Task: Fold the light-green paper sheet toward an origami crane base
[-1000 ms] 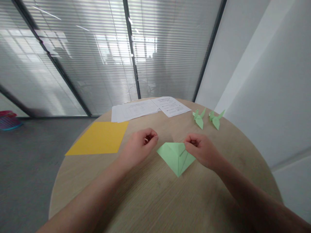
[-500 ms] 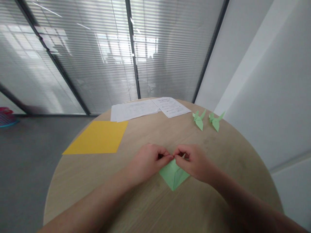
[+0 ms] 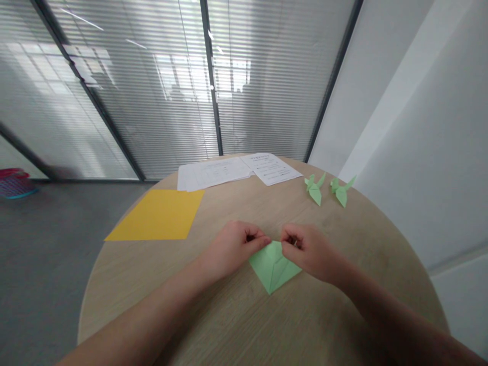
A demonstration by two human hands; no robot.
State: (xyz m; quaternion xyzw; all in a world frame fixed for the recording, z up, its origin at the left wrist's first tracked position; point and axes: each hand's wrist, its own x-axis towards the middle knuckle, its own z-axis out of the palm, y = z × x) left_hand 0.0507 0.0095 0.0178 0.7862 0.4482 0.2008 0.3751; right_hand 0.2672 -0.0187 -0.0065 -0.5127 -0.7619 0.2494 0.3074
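A folded sheet of green origami paper (image 3: 275, 269) lies on the wooden table in front of me, one corner pointing toward me and creases running down its middle. My left hand (image 3: 240, 246) pinches its upper left edge between thumb and fingers. At the upper right edge, my right hand (image 3: 307, 251) is closed in a pinch on the paper, its fingers curled. The hands cover both upper edges of the sheet. Two finished green paper cranes, a left one (image 3: 314, 190) and a right one (image 3: 340, 191), stand beyond my right hand.
On the left of the round table (image 3: 229, 325) lies a yellow sheet (image 3: 158, 215). White printed papers (image 3: 215, 173) are spread along the far edge. Glass panels with blinds (image 3: 163, 117) rise behind, and a white wall is at the right. A basket (image 3: 16, 183) stands on the floor.
My right hand has shifted right, away from my left hand, so a gap now shows the paper's top edge. The left hand still pinches the paper. The view has shifted slightly.
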